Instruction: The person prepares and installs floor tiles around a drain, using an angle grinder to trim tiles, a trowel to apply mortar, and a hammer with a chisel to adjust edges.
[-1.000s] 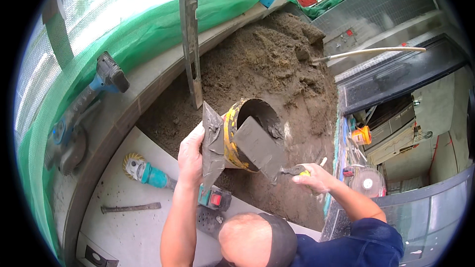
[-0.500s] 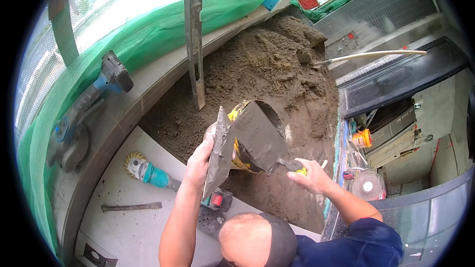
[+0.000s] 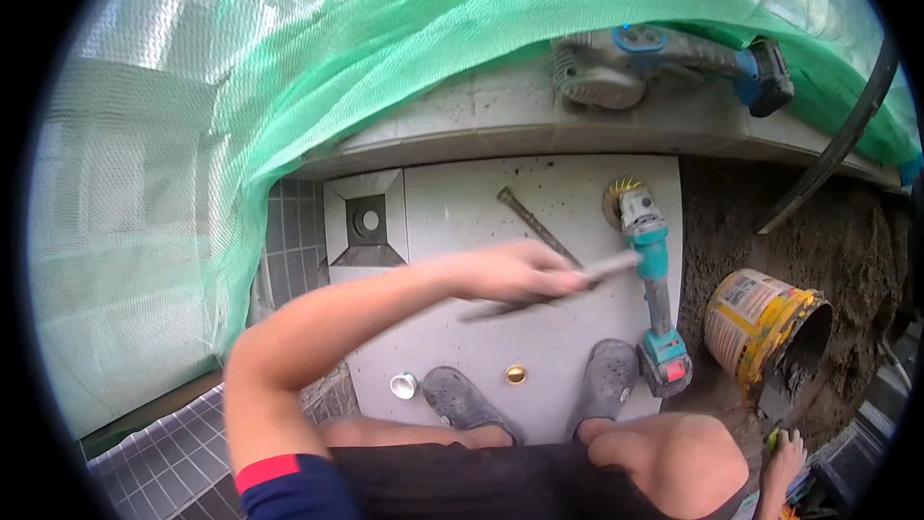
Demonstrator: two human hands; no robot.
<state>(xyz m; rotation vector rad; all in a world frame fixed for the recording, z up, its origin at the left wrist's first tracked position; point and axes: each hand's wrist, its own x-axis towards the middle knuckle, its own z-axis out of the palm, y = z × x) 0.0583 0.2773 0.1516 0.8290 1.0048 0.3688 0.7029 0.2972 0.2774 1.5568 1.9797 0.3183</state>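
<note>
Left hand (image 3: 517, 272) grips one slab (image 3: 613, 267), blurred, seemingly; right hand (image 3: 786, 459) clasps one trowel (image 3: 773, 412).

The netting (image 3: 404, 48) is showing a sheer, woven mesh. The slabs (image 3: 462, 231) are looking smooth and matt, the mortar (image 3: 722, 207) rough and damp. The bucket (image 3: 736, 323) is showing smooth plastic, crusted at the rim. The teal grinder (image 3: 648, 250) is pairing plastic with a dull metal head. The bar (image 3: 529, 217) is looking like dull metal; the disc (image 3: 516, 375) is gleaming glossily. The clogs (image 3: 460, 395) are looking matt and rubbery.
</note>
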